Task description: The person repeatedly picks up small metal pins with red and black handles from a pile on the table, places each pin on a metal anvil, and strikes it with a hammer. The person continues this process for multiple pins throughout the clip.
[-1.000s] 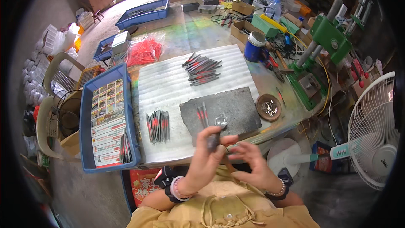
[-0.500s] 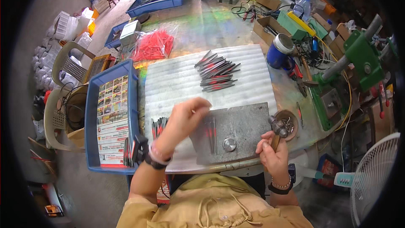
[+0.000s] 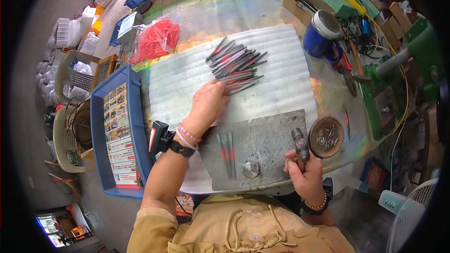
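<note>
My left hand [image 3: 211, 100] reaches to the near left edge of a pile of slim dark rods with red middles [image 3: 239, 63] on a white foam sheet [image 3: 176, 79]. Its fingers are curled together at the rod ends, and what they pinch is hidden. My right hand [image 3: 307, 178] grips a hammer [image 3: 300, 145] by its handle, head up, over the right edge of a grey metal plate [image 3: 276, 133]. On the plate, three similar rods [image 3: 226, 154] lie side by side, left of a small round metal piece [image 3: 251, 169].
Right of the plate stands a round bowl [image 3: 341, 137] holding small metal pins. A blue mug [image 3: 315, 40], pliers [image 3: 349, 79] and a green press [image 3: 386, 107] are farther right. On the left sit a blue tray [image 3: 145, 133] and a bag of red pieces [image 3: 157, 40].
My left hand has moved forward from above the plate to the rod pile. My right hand keeps the hammer, its head now nearer the plate. The view has shifted.
</note>
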Demonstrator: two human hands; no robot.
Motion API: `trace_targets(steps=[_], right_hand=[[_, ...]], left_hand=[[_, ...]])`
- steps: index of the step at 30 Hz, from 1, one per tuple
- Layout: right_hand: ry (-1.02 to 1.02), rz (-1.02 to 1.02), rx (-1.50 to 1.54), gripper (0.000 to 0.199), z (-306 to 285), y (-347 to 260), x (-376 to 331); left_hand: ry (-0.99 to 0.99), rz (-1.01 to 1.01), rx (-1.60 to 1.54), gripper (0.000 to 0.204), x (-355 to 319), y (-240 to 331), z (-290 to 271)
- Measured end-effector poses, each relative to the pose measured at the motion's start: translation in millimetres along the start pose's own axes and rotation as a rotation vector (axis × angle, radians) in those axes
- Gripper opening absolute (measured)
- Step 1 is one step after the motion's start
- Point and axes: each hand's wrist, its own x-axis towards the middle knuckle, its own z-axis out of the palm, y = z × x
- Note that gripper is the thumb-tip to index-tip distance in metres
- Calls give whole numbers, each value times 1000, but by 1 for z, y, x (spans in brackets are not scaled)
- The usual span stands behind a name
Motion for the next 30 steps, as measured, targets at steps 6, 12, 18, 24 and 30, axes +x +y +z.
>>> trace_targets(steps=[6,12,18,24,30], right_hand=[[16,-23,-8,17,2,1,-1],[33,-33,-22,16,4,-1,2],[49,146,336,20,9,-22,-5],[-58,62,684,22,23,-41,-14],[-123,94,731,13,36,-42,-21]], left_hand=[[3,92,3,15,0,-6,0],[7,51,-55,13,-4,3,-24],[139,53,-554,8,-66,53,-80],[-60,177,-556,15,-150,96,-95],[66,176,-794,23,-184,90,-86]])
